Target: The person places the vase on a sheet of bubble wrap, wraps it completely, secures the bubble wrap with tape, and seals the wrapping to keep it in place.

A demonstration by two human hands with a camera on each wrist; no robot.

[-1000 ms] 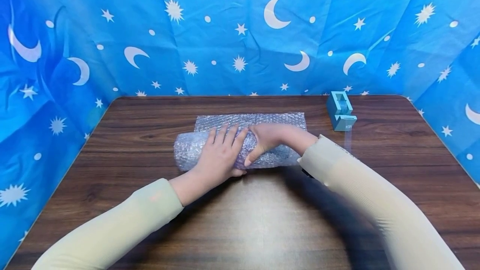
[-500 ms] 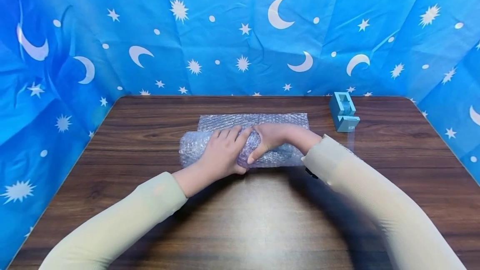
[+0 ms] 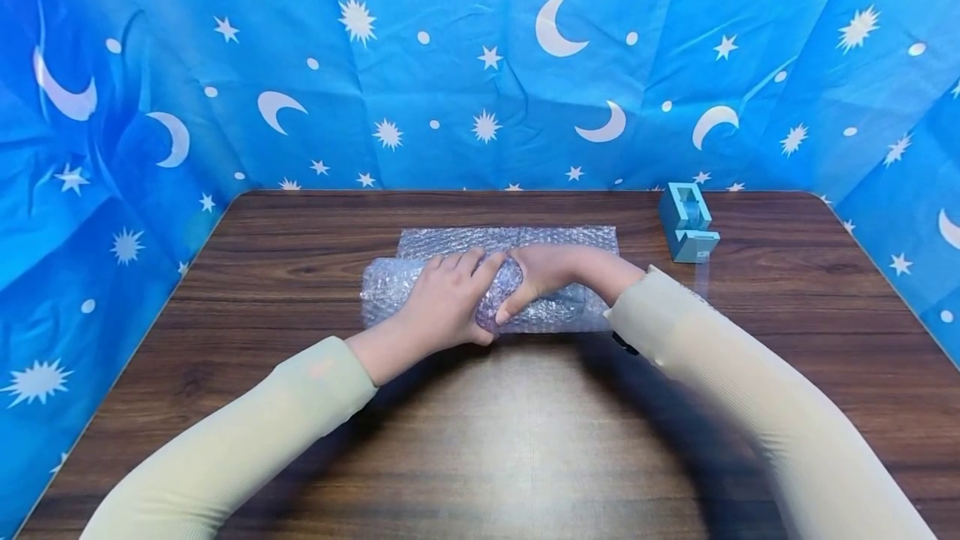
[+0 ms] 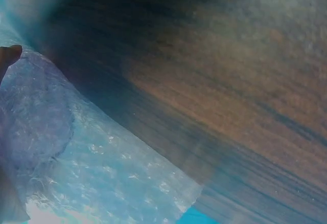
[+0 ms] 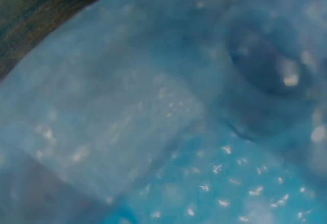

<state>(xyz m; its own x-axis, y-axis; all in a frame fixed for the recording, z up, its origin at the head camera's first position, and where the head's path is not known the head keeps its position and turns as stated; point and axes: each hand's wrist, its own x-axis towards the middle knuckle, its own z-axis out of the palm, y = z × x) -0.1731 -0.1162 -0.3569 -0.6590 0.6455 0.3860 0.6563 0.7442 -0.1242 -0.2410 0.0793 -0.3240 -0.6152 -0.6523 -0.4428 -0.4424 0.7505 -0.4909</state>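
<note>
presently, the roll (image 3: 388, 292) lies with its long axis left-right; left hand (image 3: 441, 302) clasps it from above, right hand (image 3: 542, 268) clasps its right end; flat wrap (image 3: 465, 239) lies beyond.

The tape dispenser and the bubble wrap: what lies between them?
In the head view, only bare tabletop separates the tape dispenser from the bubble wrap.

We see a length of clear bubble wrap (image 3: 558, 307), glossy and dimpled, lying crosswise on the wood-grain table (image 3: 300, 248); its left portion bulges as a thick, rounded roll; beyond this a flat flap spreads to a straight far edge; at mid-length we note a purplish rounded form (image 4: 38, 114), its identity obscured by the film.
</note>
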